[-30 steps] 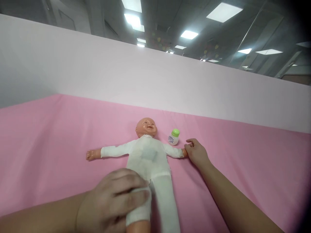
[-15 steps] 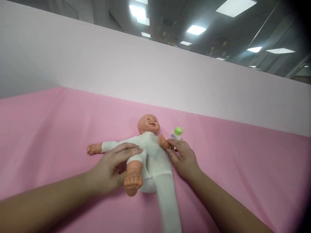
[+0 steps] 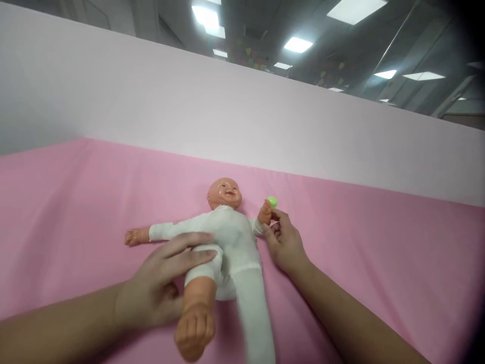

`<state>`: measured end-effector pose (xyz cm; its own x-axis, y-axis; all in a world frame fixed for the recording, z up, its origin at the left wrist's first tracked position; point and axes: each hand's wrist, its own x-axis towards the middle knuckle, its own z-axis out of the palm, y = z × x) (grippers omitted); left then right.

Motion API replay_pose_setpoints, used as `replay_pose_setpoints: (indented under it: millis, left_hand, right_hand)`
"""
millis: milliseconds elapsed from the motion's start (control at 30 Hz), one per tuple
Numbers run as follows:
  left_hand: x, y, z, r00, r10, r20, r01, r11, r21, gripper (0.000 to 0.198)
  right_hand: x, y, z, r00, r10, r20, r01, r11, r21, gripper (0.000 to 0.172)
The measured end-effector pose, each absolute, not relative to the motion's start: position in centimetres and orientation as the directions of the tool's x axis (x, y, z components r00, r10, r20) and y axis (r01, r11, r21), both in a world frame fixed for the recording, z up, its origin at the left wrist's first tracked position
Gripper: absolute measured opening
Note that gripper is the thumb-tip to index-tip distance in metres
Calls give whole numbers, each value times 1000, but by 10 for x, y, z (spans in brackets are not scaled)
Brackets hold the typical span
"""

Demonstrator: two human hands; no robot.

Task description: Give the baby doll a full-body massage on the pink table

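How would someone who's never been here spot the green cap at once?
Below the white wall is a pink surface with a doll lying face up. Right of the doll's head in the picture, look just behind the doll's fist by the person's right hand. The green cap peeks out there, the one bright green thing on the pink.

"What's that on the pink sheet?"

"A doll, flat on its back, its bald, shiny head at the far end, smiling."

"And the body?"

"White cloth, with a faint greyish smudge on the front."

"How are the limbs?"

"One arm stretches straight out to the left; the other has its little hand raised. One leg lies straight towards us. The other is lifted, its cloth stopping short above a bare orange-tan foot."
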<state>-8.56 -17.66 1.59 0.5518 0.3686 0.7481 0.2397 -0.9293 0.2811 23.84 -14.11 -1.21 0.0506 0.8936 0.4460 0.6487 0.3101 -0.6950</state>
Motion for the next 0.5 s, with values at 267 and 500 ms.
replay_pose_setpoints:
  millis: [267,500]
  left_hand:
    - [-66,-209,27,700,233,675,-30,-935,354,52]
    - [-65,-209,26,712,230,663,10,-948,318,48]
  right_hand:
    - [293,-115,-11,416,886,203,607,-105,-788,55]
    - [299,-102,-14,394,915,90,716,-245,-654,44]
